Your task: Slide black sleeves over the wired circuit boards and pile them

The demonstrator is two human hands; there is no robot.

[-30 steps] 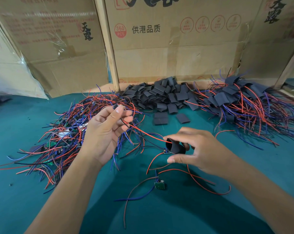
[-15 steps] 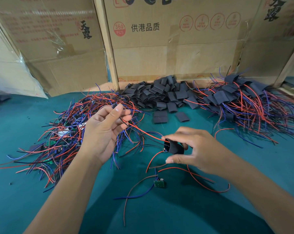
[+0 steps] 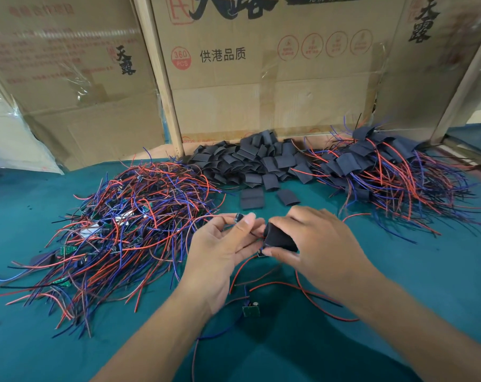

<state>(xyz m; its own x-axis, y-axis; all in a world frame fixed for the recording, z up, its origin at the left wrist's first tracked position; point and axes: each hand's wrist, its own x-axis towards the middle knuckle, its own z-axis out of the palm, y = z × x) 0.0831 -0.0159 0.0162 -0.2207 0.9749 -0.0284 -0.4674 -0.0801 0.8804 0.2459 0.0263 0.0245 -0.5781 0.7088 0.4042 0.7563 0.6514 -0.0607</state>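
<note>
My right hand (image 3: 319, 244) grips a black sleeve (image 3: 279, 239) above the middle of the green table. My left hand (image 3: 222, 249) pinches a wired circuit board (image 3: 238, 217) by its dark end, right beside the sleeve's mouth; red wires run from it under the sleeve. Another small green board (image 3: 251, 310) with red and blue wires lies on the table below both hands. A tangle of bare wired boards (image 3: 129, 224) spreads on the left. Loose black sleeves (image 3: 250, 164) are heaped at the back middle. Sleeved boards (image 3: 385, 172) are piled at the back right.
Cardboard boxes (image 3: 261, 78) and a wooden post (image 3: 162, 86) wall off the back of the table. Two loose sleeves (image 3: 251, 198) lie just ahead of the hands. A plastic-wrapped bundle (image 3: 10, 139) sits at the far left. Green cloth (image 3: 427, 285) shows at the right front.
My left hand has moved right, bringing the board end up to the sleeve held by my right hand. The view has shifted closer to the hands.
</note>
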